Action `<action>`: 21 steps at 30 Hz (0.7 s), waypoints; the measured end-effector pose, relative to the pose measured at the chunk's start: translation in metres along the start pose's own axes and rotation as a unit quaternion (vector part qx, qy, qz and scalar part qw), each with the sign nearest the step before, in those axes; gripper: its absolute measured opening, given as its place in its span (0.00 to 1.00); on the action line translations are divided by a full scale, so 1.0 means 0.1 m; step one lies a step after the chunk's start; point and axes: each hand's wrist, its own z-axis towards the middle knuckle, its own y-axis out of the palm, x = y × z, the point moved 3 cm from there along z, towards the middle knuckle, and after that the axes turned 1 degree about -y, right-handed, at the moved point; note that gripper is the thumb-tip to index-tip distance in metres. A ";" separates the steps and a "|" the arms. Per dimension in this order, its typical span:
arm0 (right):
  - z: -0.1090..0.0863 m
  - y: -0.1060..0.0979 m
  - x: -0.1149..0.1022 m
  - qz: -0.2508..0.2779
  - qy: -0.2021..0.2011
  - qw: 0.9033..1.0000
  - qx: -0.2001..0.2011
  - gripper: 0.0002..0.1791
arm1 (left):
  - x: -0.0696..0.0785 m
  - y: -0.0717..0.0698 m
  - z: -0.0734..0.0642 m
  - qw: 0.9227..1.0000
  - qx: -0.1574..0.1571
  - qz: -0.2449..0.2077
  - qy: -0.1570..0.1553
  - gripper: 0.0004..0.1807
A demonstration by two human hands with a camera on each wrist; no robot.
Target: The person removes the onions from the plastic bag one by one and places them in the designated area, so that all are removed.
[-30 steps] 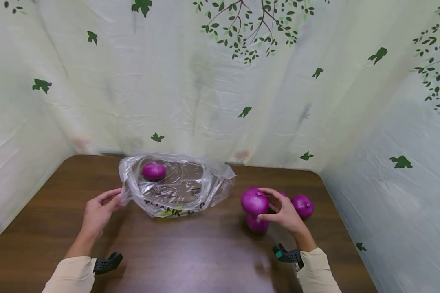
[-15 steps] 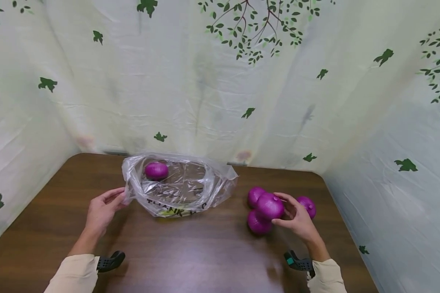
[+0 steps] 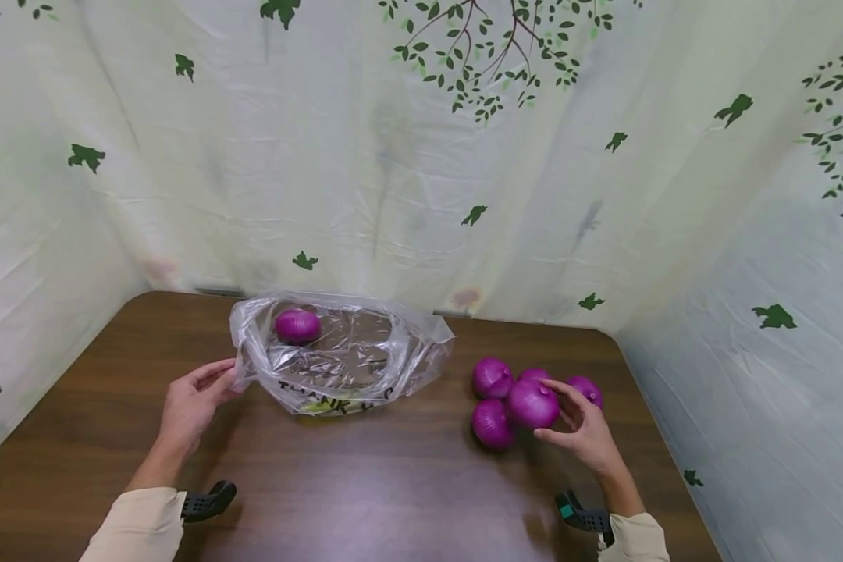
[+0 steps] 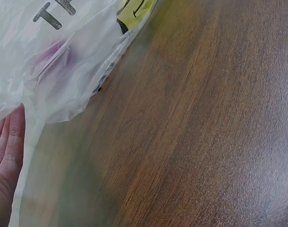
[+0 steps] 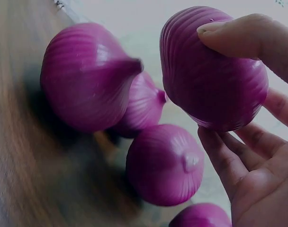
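Observation:
My left hand (image 3: pixel 195 400) pinches the left edge of a clear plastic bag (image 3: pixel 421 355) that lies spread with its mouth gaping upward. Inside the bag, toward its left end, sits a purple onion (image 3: pixel 297 326). In the left wrist view, fingertips (image 4: pixel 17 116) meet the crumpled film of the bag. On the right, my right hand (image 3: pixel 585 437) holds another purple onion (image 5: pixel 212 71) between thumb and fingers, raised over a group of onions. Of that group, one onion (image 3: pixel 492 424) sits at the front left, another (image 3: pixel 492 378) behind it, and the held one partly covers a third (image 3: pixel 535 375).
A further onion (image 3: pixel 585 389) lies at the right of the group, partly behind the right hand. The brown wooden table (image 3: pixel 365 492) ends at the back against a pale, leaf-printed curtain (image 3: pixel 309 156), which also hangs along both sides.
My right hand has carried its onion to the right and slightly toward me, uncovering the onions on the left of the group. The left hand keeps its place at the bag.

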 end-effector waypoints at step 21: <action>-0.19 -0.02 0.17 -0.012 -0.015 0.999 0.036 0.39 | -0.01 -0.03 0.00 1.000 -0.001 0.013 -0.004 0.28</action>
